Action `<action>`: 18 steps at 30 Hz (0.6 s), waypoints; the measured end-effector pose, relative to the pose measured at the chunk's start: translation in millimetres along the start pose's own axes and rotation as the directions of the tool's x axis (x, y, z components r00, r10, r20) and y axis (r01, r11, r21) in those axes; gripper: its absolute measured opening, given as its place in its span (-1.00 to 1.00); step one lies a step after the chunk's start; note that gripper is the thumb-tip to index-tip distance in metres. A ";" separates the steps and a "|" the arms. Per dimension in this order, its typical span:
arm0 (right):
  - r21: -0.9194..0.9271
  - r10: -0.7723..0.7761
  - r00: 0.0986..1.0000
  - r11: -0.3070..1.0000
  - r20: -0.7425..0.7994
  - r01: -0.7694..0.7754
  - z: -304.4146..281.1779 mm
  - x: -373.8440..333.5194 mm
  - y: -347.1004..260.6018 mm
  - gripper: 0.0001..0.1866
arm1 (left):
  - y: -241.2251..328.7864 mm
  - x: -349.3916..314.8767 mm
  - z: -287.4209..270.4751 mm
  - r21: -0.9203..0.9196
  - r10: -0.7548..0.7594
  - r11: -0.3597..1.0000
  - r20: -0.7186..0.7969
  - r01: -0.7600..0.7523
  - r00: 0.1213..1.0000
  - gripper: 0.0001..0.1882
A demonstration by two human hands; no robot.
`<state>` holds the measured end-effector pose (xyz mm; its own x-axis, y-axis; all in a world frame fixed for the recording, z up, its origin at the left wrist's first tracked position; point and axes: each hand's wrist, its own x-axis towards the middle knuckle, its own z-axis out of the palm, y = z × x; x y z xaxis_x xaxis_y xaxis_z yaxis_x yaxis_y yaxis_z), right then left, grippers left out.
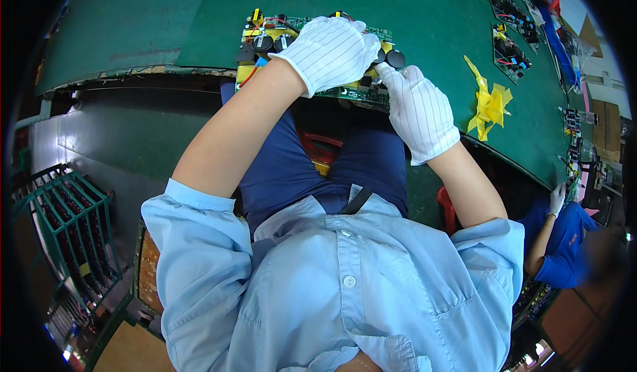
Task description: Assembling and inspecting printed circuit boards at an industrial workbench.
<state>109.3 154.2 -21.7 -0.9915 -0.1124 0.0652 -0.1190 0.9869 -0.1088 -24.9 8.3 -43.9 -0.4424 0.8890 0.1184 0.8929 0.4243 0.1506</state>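
A green circuit board [355, 92] lies at the front edge of the green table, crowded with black round capacitors [263, 44], yellow-wrapped parts and red wires. Across its middle reaches my left hand [332, 52], in a white striped glove. Its fingers are bent together toward the right half of the board, and their tips are hidden. My right hand [421, 110], gloved alike, is at the board's right end, just below a black round part [395, 58]. Its fingers are curled and closed; what lies between them cannot be made out.
Crumpled yellow tape or film [490, 103] lies on the green table [424, 14] to the right. Further boards [509, 52] rest at the far right, beside a blue strip [561, 47]. A co-worker in a blue shirt [564, 246] sits at right. A green rack [73, 216] stands at left.
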 end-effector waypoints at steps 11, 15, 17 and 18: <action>-0.114 -0.126 0.992 0.985 0.019 0.128 -19.4 16.5 -7.2 -0.65 | -12.4 2.7 2.3 -0.143 0.135 0.981 0.019 -0.131 0.991 -0.60; -0.131 -0.149 0.989 0.980 0.021 0.150 -22.0 31.2 -18.2 -0.72 | -29.8 -5.8 17.3 -0.113 0.203 0.969 -0.135 -0.218 0.970 -0.62; -0.077 -0.118 0.991 0.989 0.065 0.123 -31.5 27.1 -7.1 -0.61 | -34.9 -8.2 12.2 -0.131 0.209 0.958 -0.298 -0.257 0.931 -0.62; -0.069 -0.141 0.988 0.987 0.059 0.145 -34.7 21.3 -4.5 -0.61 | -38.6 -12.5 7.5 -0.142 0.211 0.943 -0.448 -0.302 0.869 -0.63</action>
<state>90.5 151.4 14.5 -0.9662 -0.2568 0.0211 -0.2574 0.9659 -0.0292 -53.2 -17.9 -58.6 -0.2338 0.7847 0.5741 0.9634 0.1074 0.2455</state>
